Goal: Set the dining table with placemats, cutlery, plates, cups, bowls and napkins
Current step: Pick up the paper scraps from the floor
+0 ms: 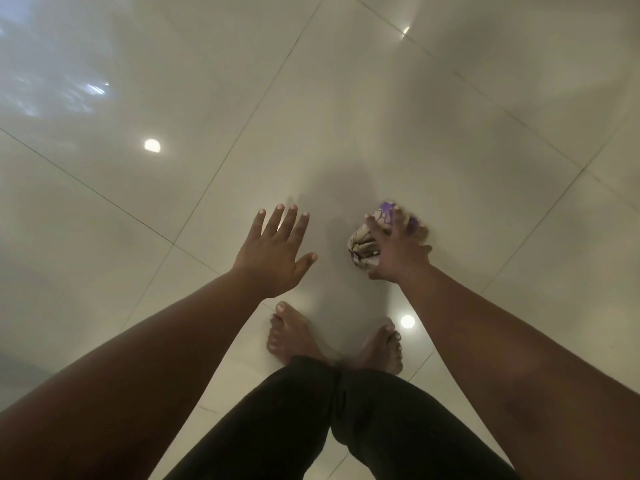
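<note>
My right hand (394,251) grips a crumpled cloth (363,245), white with purple and brown print, low over the floor. Its fingers curl round the bundle and cover most of it. To the left of it, my left hand (273,254) is stretched out flat with the fingers spread and nothing in it. No table, plates or cutlery are in view.
Glossy pale floor tiles (173,168) fill the view, with ceiling lights mirrored in them. My bare feet (294,334) and dark trousers (311,420) are at the bottom centre.
</note>
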